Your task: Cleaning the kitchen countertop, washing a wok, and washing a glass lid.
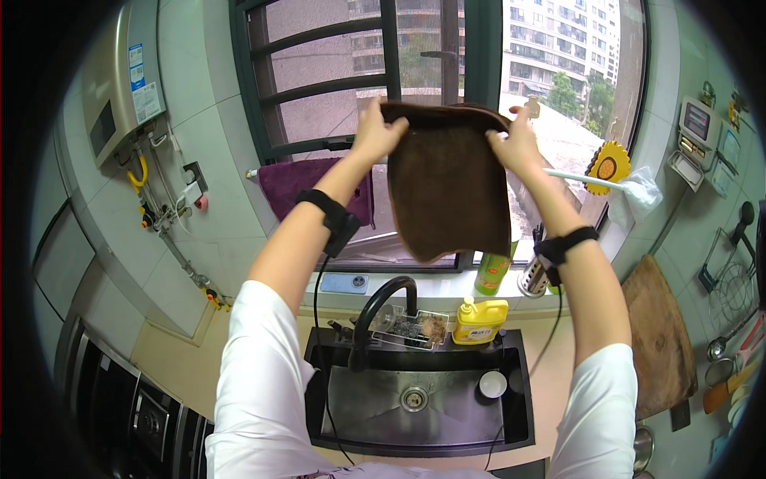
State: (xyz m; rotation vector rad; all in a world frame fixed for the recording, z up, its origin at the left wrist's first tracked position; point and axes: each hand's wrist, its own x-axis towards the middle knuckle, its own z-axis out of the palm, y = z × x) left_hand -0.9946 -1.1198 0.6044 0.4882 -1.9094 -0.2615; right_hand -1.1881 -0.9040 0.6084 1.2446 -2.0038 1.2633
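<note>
A dark brown cloth (449,185) hangs in front of the window, above the sink. My left hand (381,133) grips its upper left corner between thumb and fingers. At the upper right corner, my right hand (517,141) pinches the same cloth. The fabric droops below both hands, and its lower edge covers the top of a green bottle (492,274) on the windowsill. To the left, a purple towel (317,190) hangs from a rail, behind my left forearm.
Below are a black sink (371,413) with a white bowl (493,384), a black faucet (362,323), a wire basket (428,329) and a yellow pump bottle (480,322). A phone (344,283) lies on the sill. A wooden cutting board (658,341) leans at right. Cables hang from both wrist bands.
</note>
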